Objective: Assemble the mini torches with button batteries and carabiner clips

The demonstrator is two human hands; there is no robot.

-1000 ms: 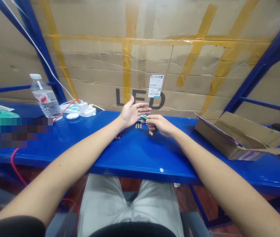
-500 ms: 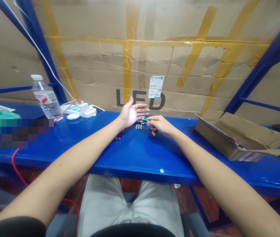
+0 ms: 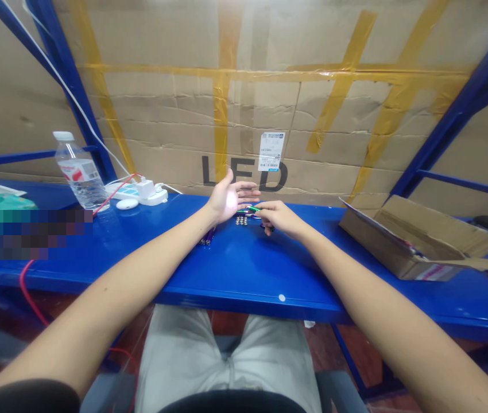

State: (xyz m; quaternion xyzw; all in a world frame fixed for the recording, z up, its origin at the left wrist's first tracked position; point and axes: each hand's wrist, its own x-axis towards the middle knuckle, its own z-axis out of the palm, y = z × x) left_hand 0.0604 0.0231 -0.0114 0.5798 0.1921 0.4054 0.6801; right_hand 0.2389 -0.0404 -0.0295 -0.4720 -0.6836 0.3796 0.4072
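Green penlight [image 3: 253,209] is what the fingers of the right hand [image 3: 276,218] are pinching, over the table, its tip aimed toward the other palm. A big cardboard panel [image 3: 175,120] rises behind, the blue table [image 3: 244,269] runs beneath, and an open carton [image 3: 368,244] sits well off to the right. The left hand [image 3: 225,202] is spread with nothing in its grip, a pale bright spot on its palm; the hands are near each other, though I can't tell from here whether any fingertips touch. Purple tubes [image 3: 208,236] lie by the left wrist. The penlight, I'd guess, is light and stiff, hardly fragile, but slick enough in its shiny finish to twist in the grip; thumb and forefinger around mid-barrel should suit, leaving the front end uncovered. Smallest are the silvery pieces [image 3: 241,220], set in neat rows between the hands, probably easy to scatter with a careless knuckle.
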